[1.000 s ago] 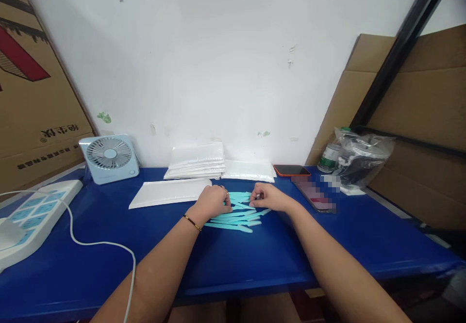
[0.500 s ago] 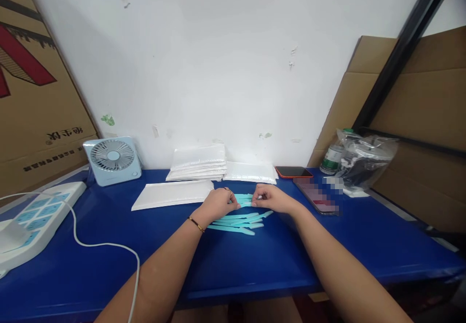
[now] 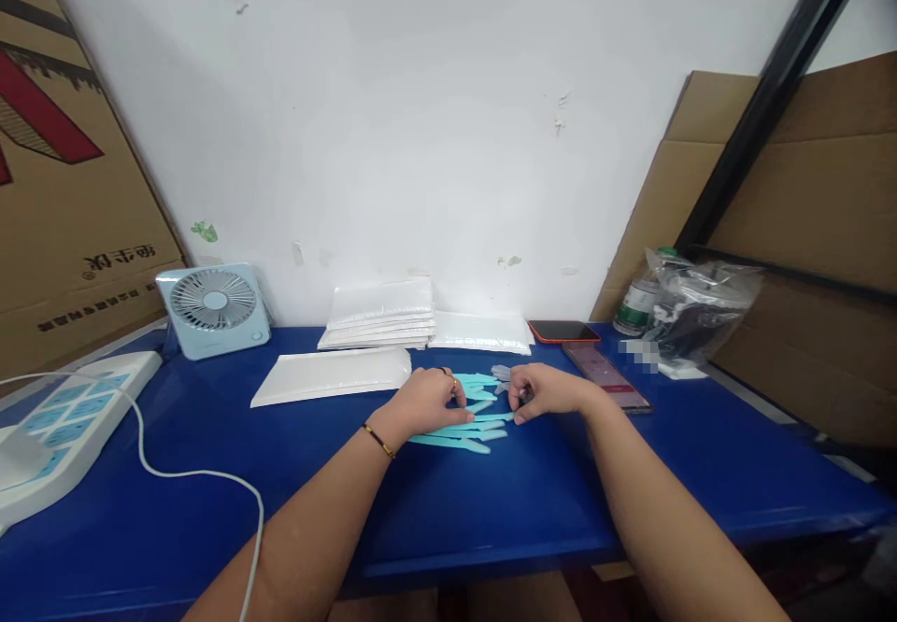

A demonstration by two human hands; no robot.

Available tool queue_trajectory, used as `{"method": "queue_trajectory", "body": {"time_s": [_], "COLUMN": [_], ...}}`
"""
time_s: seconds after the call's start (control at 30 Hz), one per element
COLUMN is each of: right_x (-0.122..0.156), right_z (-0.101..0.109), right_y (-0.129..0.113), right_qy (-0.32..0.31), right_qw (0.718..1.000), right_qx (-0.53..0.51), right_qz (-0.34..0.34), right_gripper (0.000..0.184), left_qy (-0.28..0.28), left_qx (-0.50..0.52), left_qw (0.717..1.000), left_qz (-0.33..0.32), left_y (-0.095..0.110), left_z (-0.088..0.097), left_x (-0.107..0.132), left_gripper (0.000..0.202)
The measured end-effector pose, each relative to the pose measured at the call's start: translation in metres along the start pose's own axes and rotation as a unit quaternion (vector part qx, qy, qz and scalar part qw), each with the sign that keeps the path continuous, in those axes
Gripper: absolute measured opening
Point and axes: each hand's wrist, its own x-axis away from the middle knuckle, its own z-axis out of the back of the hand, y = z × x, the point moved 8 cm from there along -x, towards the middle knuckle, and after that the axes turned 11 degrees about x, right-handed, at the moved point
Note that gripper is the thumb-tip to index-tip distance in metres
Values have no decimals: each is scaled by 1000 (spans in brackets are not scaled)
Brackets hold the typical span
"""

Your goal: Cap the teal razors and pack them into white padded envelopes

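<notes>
Several slim turquoise eyebrow razors (image 3: pixel 459 445) lie in a loose fan on the blue table, their wider ends pointing right. My left hand (image 3: pixel 429 402) rests over their handles, thumb and fingers closed on one razor. At that razor's paler tip, my right hand (image 3: pixel 536 393) pinches with thumb and forefinger. Just beyond the right fingers, some small clear plastic pieces (image 3: pixel 501 374) lie by the far razors; the hand partly hides them.
White padded mailers (image 3: pixel 382 314) are stacked against the wall, and one mailer (image 3: pixel 329 374) lies nearer on the left. Two phones (image 3: pixel 564 332), a bottle and a clear bag (image 3: pixel 707 314) stand right. A fan (image 3: pixel 216 309), a power strip (image 3: pixel 77 426) and a white cable occupy the left.
Both hands have come nearer to me, onto the closer razors. My right hand has shifted right, to a razor's tip, and the clear pieces beyond it now show.
</notes>
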Motion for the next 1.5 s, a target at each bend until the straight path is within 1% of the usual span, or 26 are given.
{"method": "queue_trajectory", "body": {"time_s": [0.1, 0.27, 0.33, 0.43, 0.53, 0.6, 0.67, 0.77, 0.83, 0.9, 0.97, 1.07, 1.13, 1.2, 1.23, 1.3, 1.37, 1.43, 1.5], "right_x": [-3, -4, -2, -1, -1, -1, 0, 5, 7, 6, 1, -6, -11, -14, -16, -17, -16, -13, -7], "right_z": [0, 5, 8, 9, 9, 10, 15, 27, 32, 30, 23, 9, 4, 3, 3, 3, 6, 14, 23], "right_y": [-5, -5, -6, -11, -11, -6, 5, 22, 22, 14, -1, -22, -31, -35, -37, -37, -34, -23, -10], "right_qy": [16, 64, 76, 69, 58, 66, 94, 158, 185, 176, 139, 92, 93, 111, 116, 119, 127, 151, 181], "right_qw": [1000, 997, 996, 996, 997, 997, 995, 986, 980, 983, 990, 994, 993, 992, 992, 991, 990, 987, 982], "right_qx": [-15, -31, -43, -49, -45, -46, -35, 3, 9, -13, -37, -41, -31, -11, -1, 13, 25, 43, 55], "right_qz": [9, 14, 19, 29, 31, 23, -3, -60, -66, -41, -1, 48, 58, 55, 54, 59, 59, 36, -5], "right_gripper": [27, 9, 10, 19, 24, 24, 24, 22, 21, 20, 21, 22, 25, 30, 28, 19, 14, 14, 13], "left_qy": [-4, 9, 8, 11, 22, 36, 51, 70, 76, 64, 31, 3, 10, 20, 26, 37, 48, 61, 71], "left_qx": [-31, -77, -88, -92, -82, -87, -96, -93, -78, -70, -74, -92, -111, -134, -145, -162, -169, -163, -136], "left_qw": [1000, 997, 996, 996, 996, 996, 994, 992, 992, 993, 995, 995, 993, 991, 989, 986, 984, 985, 987], "left_qz": [0, -5, -4, 1, 0, 2, 15, 54, 70, 66, 56, 44, 30, 15, 10, 4, 7, 22, 42], "left_y": [5, 4, 3, 2, 1, -1, -6, -17, -21, -20, -18, -15, -13, -10, -8, -6, -6, -10, -15], "left_z": [-7, -10, -9, -7, -3, 3, 11, 21, 25, 23, 17, 9, 7, 5, 4, 5, 8, 14, 21], "left_x": [-1, -3, -3, -4, -5, -5, -4, 0, 3, 4, 5, 3, 2, 0, 0, -1, -2, -1, 1], "left_gripper": [19, 18, 19, 20, 23, 23, 22, 20, 18, 21, 24, 18, 14, 17, 19, 21, 21, 21, 19]}}
